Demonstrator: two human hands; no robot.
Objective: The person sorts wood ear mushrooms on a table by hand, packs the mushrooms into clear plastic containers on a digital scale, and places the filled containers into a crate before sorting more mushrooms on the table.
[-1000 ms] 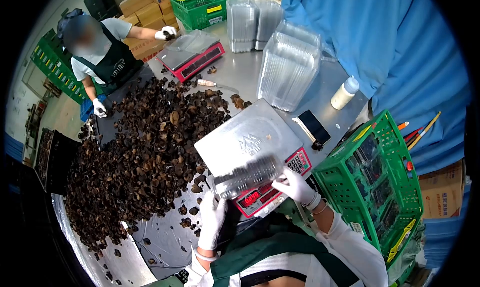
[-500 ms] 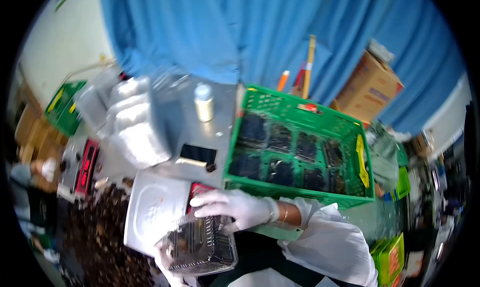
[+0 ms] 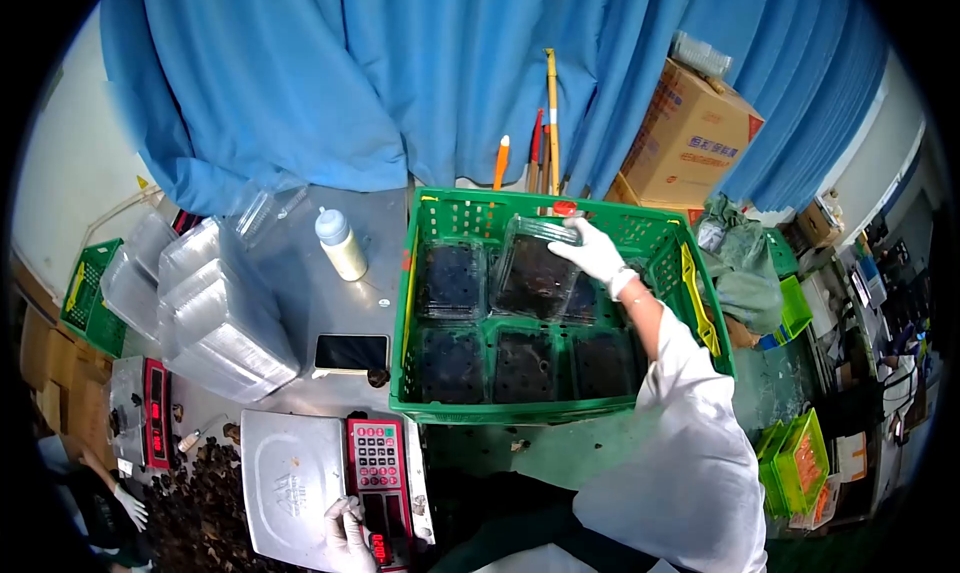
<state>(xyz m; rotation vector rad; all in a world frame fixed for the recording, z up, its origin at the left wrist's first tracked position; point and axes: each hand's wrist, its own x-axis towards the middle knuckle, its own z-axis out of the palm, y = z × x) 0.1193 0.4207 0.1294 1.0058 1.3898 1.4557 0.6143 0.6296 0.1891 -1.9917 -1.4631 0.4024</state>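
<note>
My right hand, in a white glove, grips the upper right edge of a clear lidded box with dark contents. The box is tilted over the green crate, where several similar filled boxes lie in rows. My left hand, also gloved, is at the front of the scale, by its red display panel, with the fingers bent together; whether anything small is between them is hidden. Nothing lies on the scale's metal plate.
Stacked clear containers, a bottle and a phone are on the table left of the crate. Dark pieces lie beside a second scale. A co-worker's gloved hand shows at far left. A cardboard carton stands behind.
The view has turned right. The filled box has moved from above the scale to over the crate, now held by my right hand alone. My left hand has let go of it.
</note>
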